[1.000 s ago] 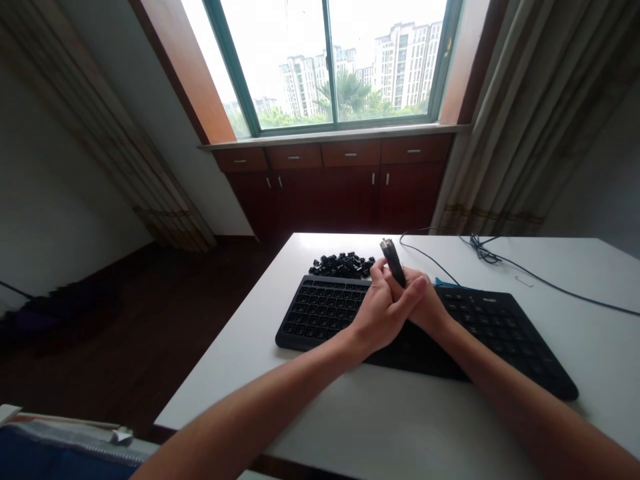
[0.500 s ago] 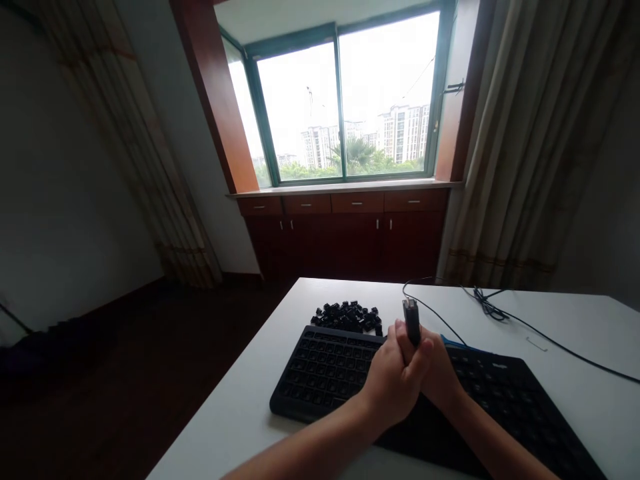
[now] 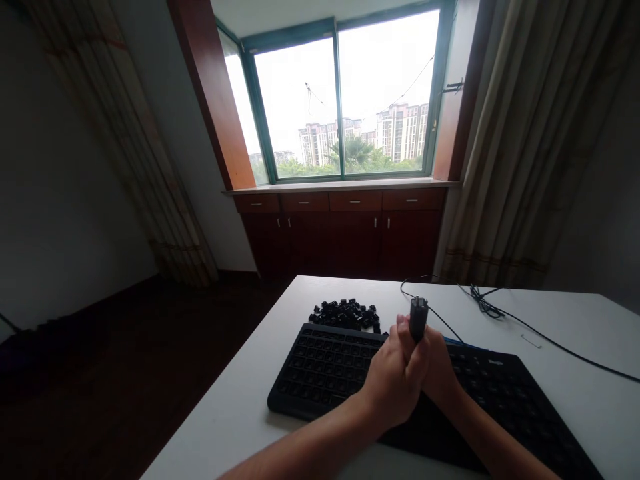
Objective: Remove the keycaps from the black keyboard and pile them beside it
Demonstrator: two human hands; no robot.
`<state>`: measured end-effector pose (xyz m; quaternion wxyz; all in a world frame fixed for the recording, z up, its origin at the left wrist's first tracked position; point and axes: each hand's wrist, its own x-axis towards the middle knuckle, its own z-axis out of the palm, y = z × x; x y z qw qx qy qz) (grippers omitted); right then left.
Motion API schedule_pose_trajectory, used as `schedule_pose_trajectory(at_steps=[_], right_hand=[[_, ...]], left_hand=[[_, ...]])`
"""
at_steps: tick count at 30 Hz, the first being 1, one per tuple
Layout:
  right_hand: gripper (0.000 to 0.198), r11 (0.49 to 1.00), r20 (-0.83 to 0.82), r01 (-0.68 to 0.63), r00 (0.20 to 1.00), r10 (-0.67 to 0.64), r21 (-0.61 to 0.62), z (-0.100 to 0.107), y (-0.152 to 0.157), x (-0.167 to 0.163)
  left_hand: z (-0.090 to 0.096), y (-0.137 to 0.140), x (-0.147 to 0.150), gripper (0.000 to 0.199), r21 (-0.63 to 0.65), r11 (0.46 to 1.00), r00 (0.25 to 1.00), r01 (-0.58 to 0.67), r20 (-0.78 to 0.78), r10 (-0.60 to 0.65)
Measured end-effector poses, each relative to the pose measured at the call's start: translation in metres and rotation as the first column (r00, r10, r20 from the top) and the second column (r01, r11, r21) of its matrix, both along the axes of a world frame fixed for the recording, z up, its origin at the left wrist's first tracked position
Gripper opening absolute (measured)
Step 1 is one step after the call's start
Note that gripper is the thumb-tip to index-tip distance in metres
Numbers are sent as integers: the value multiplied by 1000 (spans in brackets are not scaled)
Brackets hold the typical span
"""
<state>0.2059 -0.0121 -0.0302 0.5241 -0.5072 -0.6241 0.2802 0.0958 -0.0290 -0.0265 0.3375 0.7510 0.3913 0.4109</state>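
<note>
Both hands are together above a black keyboard (image 3: 320,370). My left hand (image 3: 393,380), nearer me, is closed round the lower end of a black oblong piece (image 3: 419,320) with small metal-looking prongs at its tip. Its kind cannot be made out. The piece points up and away from me. My right hand (image 3: 439,367) is pressed against the left and closed at the same piece; most of its fingers are hidden. Where the keyboard's left part shows, bare key sockets are visible. A heap of loose black keycaps (image 3: 345,313) lies just beyond the keyboard's far edge.
A white table (image 3: 225,413) carries everything. A black cable (image 3: 560,340) runs across its right side, with a coiled bundle (image 3: 485,303). Close to the cable lies a thin bent metal wire (image 3: 531,341). Past the table stand a red-brown cabinet (image 3: 340,233) and a window.
The tip of the black piece has shifted a little to the right and turned, so its broader face shows. Both hands keep their hold. The whole view has shifted slightly.
</note>
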Motion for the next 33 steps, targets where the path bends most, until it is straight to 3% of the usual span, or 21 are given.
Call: schedule_pose_trajectory(at_steps=[7, 11, 13, 16, 19, 22, 27, 30, 33], right_hand=[[45, 998, -152, 61, 986, -65, -34, 8, -2, 0], [50, 980, -361, 180, 911, -199, -85, 12, -1, 7], [51, 969, -447, 217, 860, -248, -120, 12, 1, 12], [49, 965, -516, 228, 815, -263, -130, 10, 5, 17], [49, 968, -533, 208, 807, -252, -143, 8, 6, 18], [49, 972, -499, 191, 834, -234, -136, 6, 4, 18], [49, 979, -463, 176, 863, -205, -105, 5, 1, 17], [48, 977, -465, 179, 859, -212, -116, 6, 1, 18], [48, 977, -458, 179, 863, -212, -115, 8, 0, 19]], left_hand=[[7, 0, -5, 61, -34, 998, 997, 46, -63, -48], [16, 0, -18, 67, -53, 990, 969, 131, -203, -139], [18, 3, -26, 72, 10, 985, 940, 172, -302, -161], [18, 11, -36, 63, 216, 940, 885, 264, -443, -146], [19, 20, -44, 40, 349, 879, 848, 324, -519, -106], [23, 27, -51, 22, 380, 845, 814, 377, -571, -107], [28, 34, -64, 19, 412, 771, 775, 486, -610, -162], [27, 39, -69, 21, 405, 767, 784, 497, -588, -197], [23, 46, -72, 21, 402, 806, 838, 434, -510, -196]])
